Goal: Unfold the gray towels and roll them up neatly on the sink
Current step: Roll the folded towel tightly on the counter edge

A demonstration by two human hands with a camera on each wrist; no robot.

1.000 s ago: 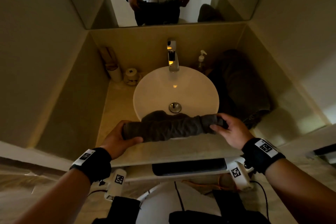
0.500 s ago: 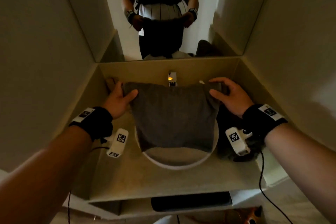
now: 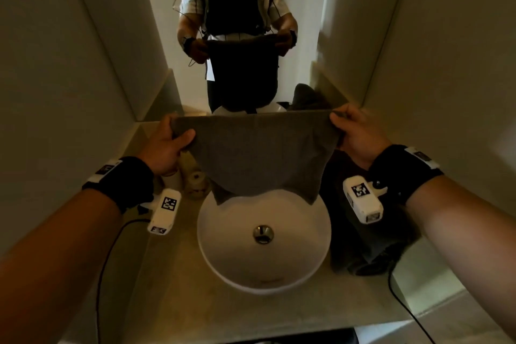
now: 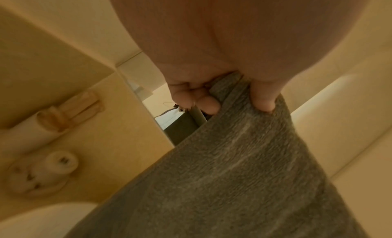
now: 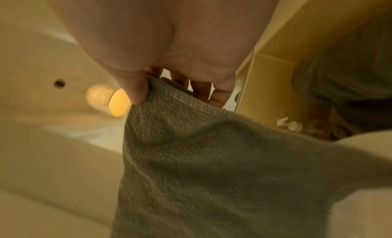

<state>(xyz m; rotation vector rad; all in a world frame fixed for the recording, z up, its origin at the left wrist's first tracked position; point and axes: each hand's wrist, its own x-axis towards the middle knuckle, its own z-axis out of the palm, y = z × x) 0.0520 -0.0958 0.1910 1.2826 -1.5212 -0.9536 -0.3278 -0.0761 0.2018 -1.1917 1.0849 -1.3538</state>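
Nearest to the person is the stone counter (image 3: 167, 288), and on it stands the round white sink (image 3: 229, 265) with a metal drain (image 3: 263, 234) in the middle. To the right of the sink, on the counter, lies a dark heap of more towels (image 3: 371, 246).

Above the back half of the sink hangs the gray towel (image 3: 259, 156), opened flat and held by its two upper corners. Its lower edge hangs just over the far rim of the sink; whether it touches the rim cannot be told. The left hand (image 3: 164, 145) pinches the left corner, with the thumb in front of the cloth and the fingers curled behind it. The right hand (image 3: 356, 134) pinches the right corner in the same way, thumb on the near side and fingers behind.

On the left, behind the towel, a small pale holder (image 3: 195, 180) stands on the counter. Farthest is the mirror (image 3: 304, 22), where the person's reflection holds the towel.
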